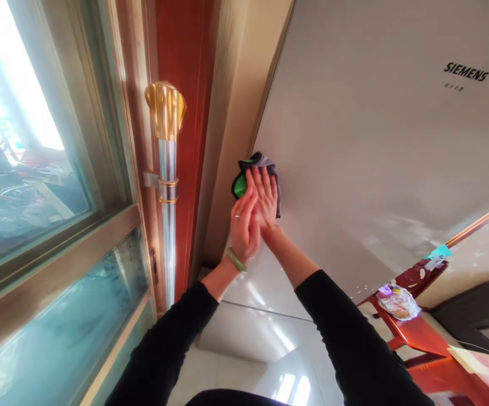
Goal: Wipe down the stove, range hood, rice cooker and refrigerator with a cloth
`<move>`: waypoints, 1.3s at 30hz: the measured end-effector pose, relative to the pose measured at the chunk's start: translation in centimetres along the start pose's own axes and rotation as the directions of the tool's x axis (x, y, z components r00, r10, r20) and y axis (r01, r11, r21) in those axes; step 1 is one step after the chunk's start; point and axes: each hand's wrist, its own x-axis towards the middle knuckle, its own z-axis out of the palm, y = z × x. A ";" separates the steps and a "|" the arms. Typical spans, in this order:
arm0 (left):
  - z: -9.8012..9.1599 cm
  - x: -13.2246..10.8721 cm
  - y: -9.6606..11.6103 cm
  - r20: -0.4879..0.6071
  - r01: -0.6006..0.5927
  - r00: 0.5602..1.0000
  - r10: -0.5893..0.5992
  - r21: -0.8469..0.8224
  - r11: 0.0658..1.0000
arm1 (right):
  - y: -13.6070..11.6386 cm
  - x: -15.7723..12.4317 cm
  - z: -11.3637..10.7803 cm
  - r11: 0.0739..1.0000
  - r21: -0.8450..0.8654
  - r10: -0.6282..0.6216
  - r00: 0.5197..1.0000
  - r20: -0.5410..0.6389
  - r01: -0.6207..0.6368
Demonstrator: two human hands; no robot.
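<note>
A dark grey cloth (276,194) with a black border and a green side (239,185) is pressed against the left edge of a grey Siemens refrigerator door (362,152). My right hand (265,194) lies over the cloth, fingers stretched upward, holding it to the door. Against the right hand's thumb side rests my left hand (244,225), its fingers extended and slightly bent, just below the green fold. It wears a ring and a green bangle (236,260). Whether the left fingertips touch the cloth is hard to see.
Close on the left stand a glass-paned door (53,237) and its long handle (168,225) with a gold end. A seam crosses the refrigerator below my hands. At lower right, a red wooden chair (417,335) carries a clear plastic bag (399,303).
</note>
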 end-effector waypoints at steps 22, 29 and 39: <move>6.8 -3.6 -6.1 -0.058 0.233 0.971 -0.233 0.450 0.862 | 0.1 -18.4 -14.4 0.353 0.808 0.654 0.742 0.147 -0.472; 5.3 -6.7 -7.3 0.030 0.198 0.970 -0.240 0.469 0.860 | 1.3 -29.7 -16.5 0.084 0.704 0.893 0.366 0.260 -0.705; 3.8 -2.8 -8.5 -0.017 0.152 0.987 -0.158 0.387 0.909 | -2.2 -28.0 -14.2 -0.026 0.742 0.963 0.182 0.198 -0.670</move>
